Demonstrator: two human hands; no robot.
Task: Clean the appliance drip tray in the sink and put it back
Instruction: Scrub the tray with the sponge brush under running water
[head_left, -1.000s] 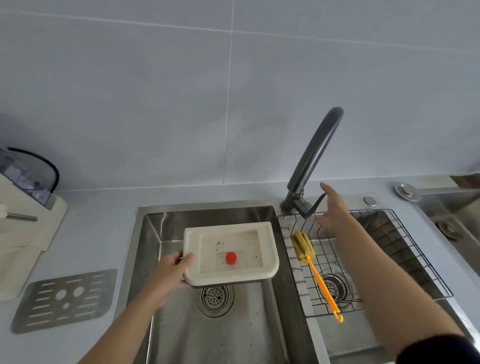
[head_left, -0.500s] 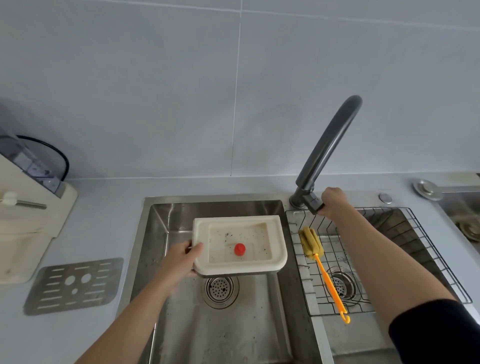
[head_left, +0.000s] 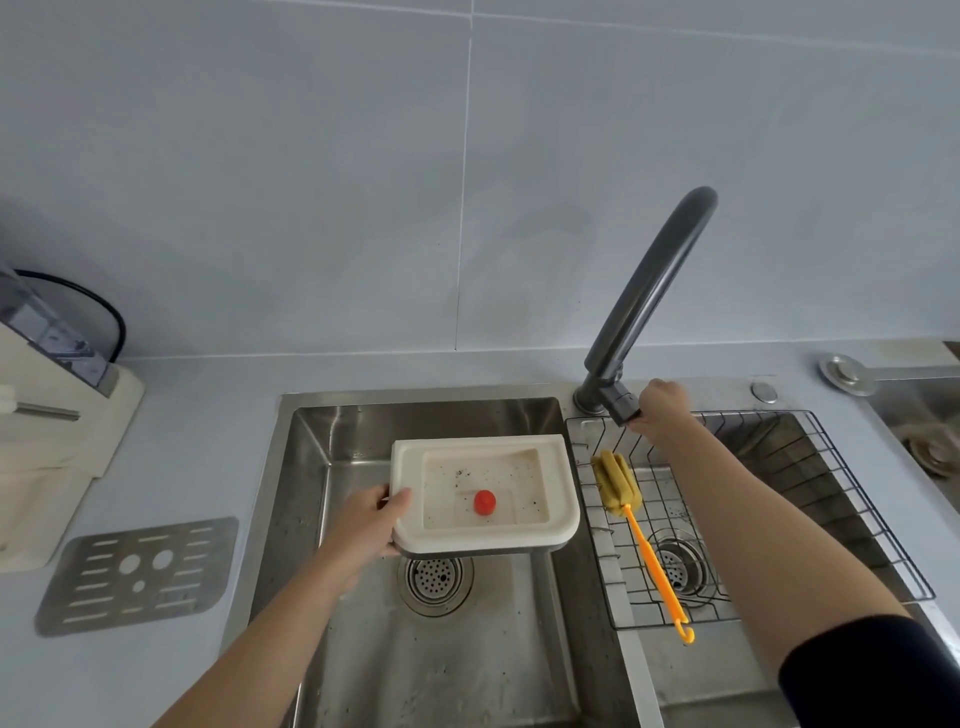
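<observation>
- The left hand (head_left: 371, 525) held the cream drip tray (head_left: 563, 499) by its left edge, thumb on top of the rim and fingers underneath; its grip was clamped on the tray.
- The tray was kept roughly level above the left basin of the steel sink (head_left: 311, 467), over the round drain strainer (head_left: 435, 577) and clear of the basin floor.
- Inside the tray's recess lay a small red float (head_left: 484, 502), with dark specks scattered over the pale bottom around it.
- The right hand (head_left: 662, 408) was at the base of the dark grey faucet (head_left: 649, 296), its grip closed around the faucet's lever (head_left: 621, 405).
- The spout curved up and toward the camera; no water could be seen running from it.
- A black wire rack (head_left: 810, 467) sat in the right basin, and on it lay a bottle brush (head_left: 644, 540) with a yellow-green sponge head and an orange handle, its hooked end hanging past the rack's near edge.
- On the grey desk (head_left: 197, 415) left of the sink lay a perforated metal grate (head_left: 137, 574), flat and apart from the tray.
- A cream appliance (head_left: 47, 415) stood at the far left edge, only partly in view.
- A dark sleeve (head_left: 872, 670) covered the right upper arm.
</observation>
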